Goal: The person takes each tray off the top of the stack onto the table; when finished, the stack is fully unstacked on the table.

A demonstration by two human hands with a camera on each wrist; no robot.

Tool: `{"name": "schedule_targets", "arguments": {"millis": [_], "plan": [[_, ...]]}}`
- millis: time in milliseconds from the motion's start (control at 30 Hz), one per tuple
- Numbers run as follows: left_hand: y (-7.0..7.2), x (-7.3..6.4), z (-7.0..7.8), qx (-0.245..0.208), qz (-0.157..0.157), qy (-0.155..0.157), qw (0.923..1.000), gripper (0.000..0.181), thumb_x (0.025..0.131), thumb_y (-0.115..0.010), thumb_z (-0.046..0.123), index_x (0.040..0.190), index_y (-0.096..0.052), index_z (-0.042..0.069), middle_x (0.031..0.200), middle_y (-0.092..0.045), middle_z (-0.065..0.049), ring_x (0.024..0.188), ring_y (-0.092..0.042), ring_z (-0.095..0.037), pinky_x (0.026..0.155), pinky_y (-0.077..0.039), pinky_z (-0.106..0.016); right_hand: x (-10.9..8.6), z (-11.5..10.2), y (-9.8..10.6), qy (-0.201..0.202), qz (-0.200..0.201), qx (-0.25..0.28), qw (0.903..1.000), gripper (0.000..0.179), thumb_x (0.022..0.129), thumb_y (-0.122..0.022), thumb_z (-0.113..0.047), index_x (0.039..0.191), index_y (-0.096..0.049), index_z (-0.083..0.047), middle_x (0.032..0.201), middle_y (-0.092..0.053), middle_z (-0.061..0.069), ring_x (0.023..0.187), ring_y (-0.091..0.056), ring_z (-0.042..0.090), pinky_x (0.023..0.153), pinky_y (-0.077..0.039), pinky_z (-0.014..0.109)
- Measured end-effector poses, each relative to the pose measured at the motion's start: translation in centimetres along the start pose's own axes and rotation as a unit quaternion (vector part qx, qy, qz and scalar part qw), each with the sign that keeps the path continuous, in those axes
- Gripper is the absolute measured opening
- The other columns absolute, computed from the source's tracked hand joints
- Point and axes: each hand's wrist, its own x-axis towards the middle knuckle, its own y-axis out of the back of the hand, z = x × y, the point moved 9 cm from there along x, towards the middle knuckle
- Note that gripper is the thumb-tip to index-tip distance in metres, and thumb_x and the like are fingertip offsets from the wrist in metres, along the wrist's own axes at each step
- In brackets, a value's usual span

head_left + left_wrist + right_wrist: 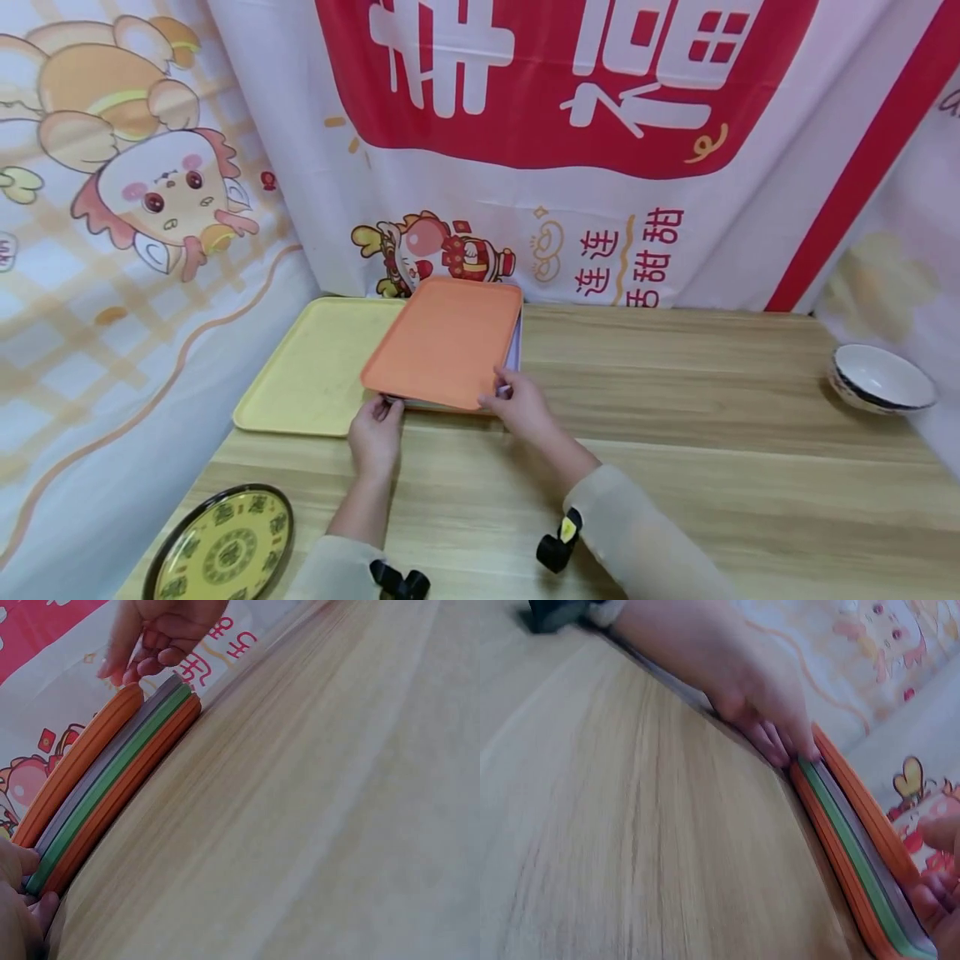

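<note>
An orange tray (447, 342) lies uppermost on a stack, turned askew to the trays below. Under it, the left wrist view shows a purple-grey tray (112, 765), a green tray (120, 774) and another orange tray (127, 796) at the bottom. My left hand (377, 433) pinches the lower trays at the stack's front left corner, thumb above and fingers low at the edge. At the front right corner, my right hand (521, 407) holds the top orange tray's edge between thumb and fingers. A gap shows between the top tray and those beneath.
A yellow tray (307, 367) lies left of the stack, partly beneath or behind it. A yellow patterned plate with a dark rim (225, 550) is at the front left. A white bowl (881, 379) stands far right. Printed cloth (465, 192) hangs behind the wooden table (712, 400).
</note>
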Motion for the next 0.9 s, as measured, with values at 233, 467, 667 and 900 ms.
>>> {"name": "schedule_targets", "arguments": {"millis": [233, 467, 667, 900], "plan": [[-0.2, 0.2, -0.1, -0.007, 0.003, -0.001, 1.0000, 0.041, 0.093, -0.064, 0.010, 0.127, -0.057, -0.012, 0.125, -0.060, -0.035, 0.119, -0.060, -0.043, 0.103, -0.052, -0.048, -0.2, 0.2, 0.4, -0.039, 0.041, -0.095, 0.9939, 0.047, 0.093, -0.067, -0.024, 0.128, -0.059, 0.006, 0.095, -0.064, 0.012, 0.080, -0.057, 0.019, 0.070, -0.054, 0.031], [-0.1, 0.2, -0.3, -0.022, 0.001, 0.003, 0.9997, 0.043, 0.092, -0.065, 0.009, 0.128, -0.055, -0.013, 0.125, -0.059, -0.035, 0.117, -0.062, -0.041, 0.101, -0.055, -0.042, -0.2, 0.8, 0.2, -0.105, 0.034, -0.102, 0.9887, 0.025, 0.091, -0.067, -0.031, 0.084, -0.071, -0.008, 0.076, -0.063, 0.004, 0.068, -0.054, 0.018, 0.058, -0.046, 0.026], [-0.3, 0.0, -0.3, -0.021, -0.010, 0.012, 0.9997, 0.044, 0.093, -0.064, 0.009, 0.129, -0.053, -0.013, 0.127, -0.058, -0.035, 0.121, -0.058, -0.044, 0.105, -0.051, -0.047, -0.1, 1.9, 0.0, -0.128, 0.063, 0.051, 0.9884, 0.019, 0.090, -0.059, -0.011, 0.101, -0.063, 0.005, 0.078, -0.067, 0.010, 0.058, -0.059, 0.010, 0.051, -0.053, 0.022], [-0.2, 0.3, -0.5, -0.027, -0.007, 0.005, 0.9996, 0.043, 0.092, -0.064, 0.007, 0.130, -0.054, -0.013, 0.127, -0.059, -0.035, 0.121, -0.059, -0.043, 0.104, -0.052, -0.046, 0.3, 2.7, 0.2, -0.111, 0.067, 0.243, 0.9614, 0.048, 0.099, -0.042, -0.001, 0.144, -0.033, 0.011, 0.111, -0.061, 0.031, 0.065, -0.063, 0.010, 0.060, -0.062, 0.022]]}}
